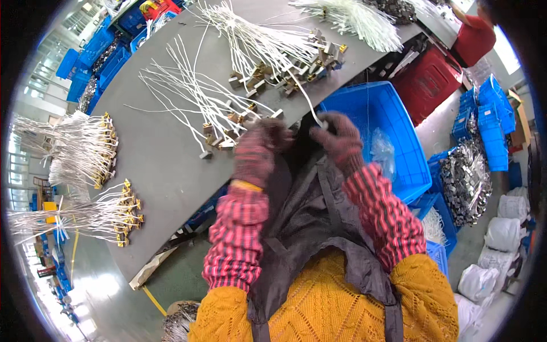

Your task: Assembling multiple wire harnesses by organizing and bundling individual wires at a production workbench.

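My right hand [340, 139], in a dark maroon knit glove, is closed at the table's edge. Between its thumb and fingers is the end of a white wire [305, 94], which runs back up to the far bundle. My left hand [262, 149], gloved alike, has its fingers curled at the near side of a loose pile of white wires [188, 94] with small grey and brass-coloured end pieces [219, 134]. Whatever its fingertips hold is hidden. A gap separates my two hands, above the dark apron. Beyond them lies a larger white wire bundle [250, 40] with similar block ends.
The grey table [154, 182] curves round on the left, bearing tied wire bundles [85, 148] at its far left edge. Right of my right hand stands a blue crate [407, 154] with clear plastic inside. Farther right are a red bin [427, 82] and a person in red [474, 40].
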`<state>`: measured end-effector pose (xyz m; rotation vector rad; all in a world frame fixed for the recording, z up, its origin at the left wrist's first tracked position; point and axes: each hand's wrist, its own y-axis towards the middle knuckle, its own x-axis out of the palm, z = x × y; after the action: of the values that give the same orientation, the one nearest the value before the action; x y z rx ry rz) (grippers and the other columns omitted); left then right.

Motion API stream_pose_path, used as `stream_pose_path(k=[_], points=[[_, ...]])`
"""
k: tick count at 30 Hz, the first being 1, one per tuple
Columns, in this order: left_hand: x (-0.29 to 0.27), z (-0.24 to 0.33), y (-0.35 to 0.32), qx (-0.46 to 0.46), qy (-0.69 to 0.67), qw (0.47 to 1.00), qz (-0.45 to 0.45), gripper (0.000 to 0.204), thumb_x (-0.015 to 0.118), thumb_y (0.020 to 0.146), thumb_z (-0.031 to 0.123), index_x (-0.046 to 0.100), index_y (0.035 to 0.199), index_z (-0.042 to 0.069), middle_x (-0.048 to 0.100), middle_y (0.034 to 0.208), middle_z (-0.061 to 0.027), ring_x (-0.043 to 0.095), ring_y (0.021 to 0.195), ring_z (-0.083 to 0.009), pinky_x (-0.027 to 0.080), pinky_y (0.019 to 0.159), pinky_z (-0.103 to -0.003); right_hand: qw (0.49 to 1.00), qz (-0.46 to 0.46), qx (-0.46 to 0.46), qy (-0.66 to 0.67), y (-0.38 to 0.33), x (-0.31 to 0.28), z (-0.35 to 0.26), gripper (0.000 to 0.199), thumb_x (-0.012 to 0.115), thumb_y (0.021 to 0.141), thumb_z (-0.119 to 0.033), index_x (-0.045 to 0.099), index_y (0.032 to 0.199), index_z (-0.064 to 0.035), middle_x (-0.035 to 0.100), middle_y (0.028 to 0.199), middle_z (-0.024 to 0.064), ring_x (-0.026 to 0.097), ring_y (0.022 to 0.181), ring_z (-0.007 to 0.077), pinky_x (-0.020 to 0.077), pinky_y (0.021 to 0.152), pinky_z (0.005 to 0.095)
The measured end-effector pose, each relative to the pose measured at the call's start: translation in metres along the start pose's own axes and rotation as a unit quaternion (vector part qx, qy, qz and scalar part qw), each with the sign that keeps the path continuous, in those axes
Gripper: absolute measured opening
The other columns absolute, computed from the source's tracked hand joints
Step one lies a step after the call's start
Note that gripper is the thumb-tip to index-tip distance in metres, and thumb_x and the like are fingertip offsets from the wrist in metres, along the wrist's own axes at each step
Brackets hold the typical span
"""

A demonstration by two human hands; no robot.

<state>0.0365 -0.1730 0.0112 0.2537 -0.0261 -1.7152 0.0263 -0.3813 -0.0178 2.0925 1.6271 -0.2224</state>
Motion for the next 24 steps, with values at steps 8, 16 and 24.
stream_pose_path(k=[8, 16, 24], points=[[0.113, -0.035, 0.019, -0.255, -0.554, 0.785, 0.109, 0.023, 0.055, 0.097, 0.025, 0.060, 0.101, 0.002, 0.067, 0.091, -0.0143, 0.068, 0.081, -0.0308, 0.059, 0.076, -0.045, 0.960, -0.041, 0.261, 0.092, -0.219, -0.129, 0.070, 0.022, 0.068, 0.079, -0.014, 0.071, 0.097, -0.0019, 0.062, 0.073, 0.0023, 0.054, 0.058, 0.0115, 0.0432, 0.051, 0.0287], [0.063, -0.002, 0.035, -0.159, -0.557, 0.790, 0.201, 0.027, 0.057, 0.099, 0.032, 0.064, 0.103, 0.007, 0.070, 0.094, -0.0133, 0.069, 0.080, -0.0323, 0.060, 0.074, -0.048, 0.857, 0.070, 0.504, 0.078, -0.366, -0.279, 0.147, 0.025, 0.065, 0.078, -0.007, 0.071, 0.101, 0.0011, 0.064, 0.070, 0.0060, 0.056, 0.053, 0.0137, 0.0449, 0.044, 0.0281], [0.040, 0.015, 0.042, -0.120, -0.483, 0.831, 0.249, 0.026, 0.056, 0.099, 0.029, 0.063, 0.106, 0.004, 0.071, 0.096, -0.0147, 0.070, 0.082, -0.0308, 0.061, 0.075, -0.045, 0.855, 0.131, 0.487, 0.120, -0.397, -0.281, 0.192, 0.030, 0.067, 0.076, -0.007, 0.069, 0.104, 0.0006, 0.064, 0.070, 0.0070, 0.055, 0.048, 0.0162, 0.0452, 0.039, 0.0284]])
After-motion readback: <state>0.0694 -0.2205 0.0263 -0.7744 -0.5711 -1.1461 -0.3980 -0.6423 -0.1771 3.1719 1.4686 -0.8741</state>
